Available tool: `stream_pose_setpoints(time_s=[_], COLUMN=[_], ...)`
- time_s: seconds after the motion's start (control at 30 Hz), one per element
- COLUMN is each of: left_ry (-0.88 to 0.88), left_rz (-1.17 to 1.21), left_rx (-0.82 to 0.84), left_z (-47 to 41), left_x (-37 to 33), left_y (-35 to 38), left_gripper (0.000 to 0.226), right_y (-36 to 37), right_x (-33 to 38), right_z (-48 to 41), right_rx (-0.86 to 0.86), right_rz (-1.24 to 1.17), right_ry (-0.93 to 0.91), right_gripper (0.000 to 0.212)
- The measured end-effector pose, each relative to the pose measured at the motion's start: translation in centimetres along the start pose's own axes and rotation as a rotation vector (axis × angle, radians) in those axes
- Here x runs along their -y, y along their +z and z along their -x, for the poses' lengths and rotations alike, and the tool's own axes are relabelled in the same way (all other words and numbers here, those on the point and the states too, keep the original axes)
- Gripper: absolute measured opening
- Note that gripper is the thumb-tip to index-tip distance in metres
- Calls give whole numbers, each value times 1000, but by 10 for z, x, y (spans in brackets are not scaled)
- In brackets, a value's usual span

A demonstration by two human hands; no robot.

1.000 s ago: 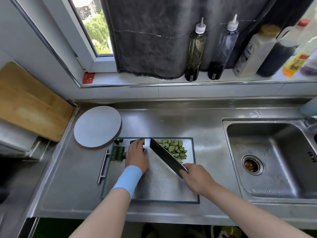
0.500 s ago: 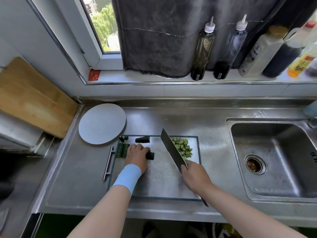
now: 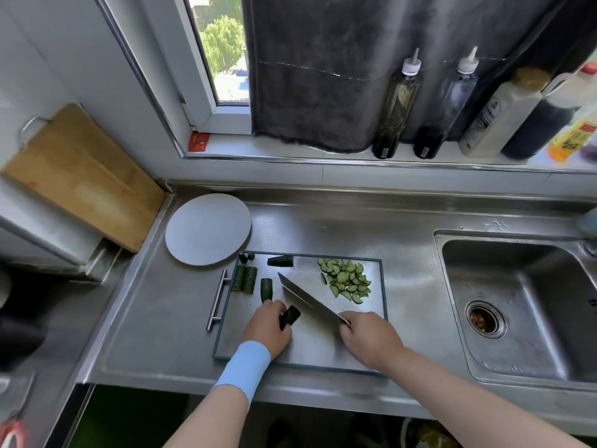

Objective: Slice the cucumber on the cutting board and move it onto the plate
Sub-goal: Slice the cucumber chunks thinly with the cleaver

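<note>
Fingers of the left hand (image 3: 268, 328) curl round a cucumber chunk (image 3: 289, 316) on the cutting board (image 3: 383, 286). Fingers of the right hand (image 3: 368, 339) clench the knife (image 3: 307, 299), its blade just beside the chunk. The slices (image 3: 347, 281) lie heaped at the board's far right. The plate (image 3: 208, 229) sits on the bench (image 3: 323, 227), beyond the board's left corner.

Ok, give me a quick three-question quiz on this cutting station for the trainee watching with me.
1. True or false: the cucumber slices already lie on the plate.
2. What does the left hand grip? A) a cucumber piece B) the plate C) nothing
3. Which hand holds the knife?
Key: 1 false, they are piled on the cutting board; 2 A; 3 the right hand.
</note>
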State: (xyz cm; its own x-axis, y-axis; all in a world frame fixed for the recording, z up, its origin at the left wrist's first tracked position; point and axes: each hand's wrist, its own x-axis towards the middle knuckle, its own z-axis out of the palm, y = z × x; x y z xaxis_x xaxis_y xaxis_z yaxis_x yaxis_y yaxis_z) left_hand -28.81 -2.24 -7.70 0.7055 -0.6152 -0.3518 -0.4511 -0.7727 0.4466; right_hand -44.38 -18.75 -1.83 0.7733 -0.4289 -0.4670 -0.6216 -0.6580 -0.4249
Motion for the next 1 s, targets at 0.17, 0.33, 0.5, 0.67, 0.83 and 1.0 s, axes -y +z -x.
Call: stream_pose_setpoints(time_s=[0.17,0.33,0.5,0.67,0.83,1.0], left_ry=[-80,-16,-127,-67,-40,-9], left_rz=[133,118,74,-54,-51,-73], left_rx=[-69,-203,-326,-222,-273,-354], left_z=[19,27,2,-28,-59,-67], left_x=[6,18,26,28,28,28], left_y=[10,19,4,-11,-17,-20], left_gripper=[20,19,33,37,29,25], right_y=[3,14,10,5,7,7], right_x=[14,12,11,3,-2,-2], right_z=[0,5,-7,-16,-24,-27], right_rx=[69,69,40,-22,-21,-8], right_rz=[44,18,-61,-130,-89,-52], right_ry=[-90,-72,42,118,143,138], right_gripper=[22,26,30,27,29,31])
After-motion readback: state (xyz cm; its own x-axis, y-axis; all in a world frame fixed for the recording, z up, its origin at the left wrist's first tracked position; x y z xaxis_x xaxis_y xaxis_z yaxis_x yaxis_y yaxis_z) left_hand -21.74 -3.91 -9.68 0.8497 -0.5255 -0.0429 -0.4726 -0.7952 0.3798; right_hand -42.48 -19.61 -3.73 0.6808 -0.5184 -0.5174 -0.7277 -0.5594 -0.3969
